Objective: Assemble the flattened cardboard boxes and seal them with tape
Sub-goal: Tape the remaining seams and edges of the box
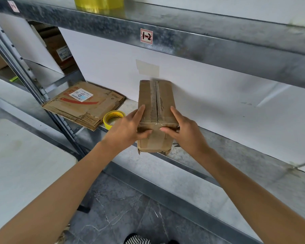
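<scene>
Gripping the taped brown cardboard box [155, 110] on the grey metal shelf [209, 155], left hand [128, 127] and right hand [183, 131] clasp its near end; yellow tape roll [111, 118] just left.

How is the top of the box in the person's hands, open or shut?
Shut. On the box, the flaps meet at a middle seam under tape; left hand and right hand grip its near end.

box [155, 103]: matt brown cardboard, glossy clear tape | shelf [218, 155]: dull galvanized metal | tape roll [113, 118]: glossy yellow
</scene>
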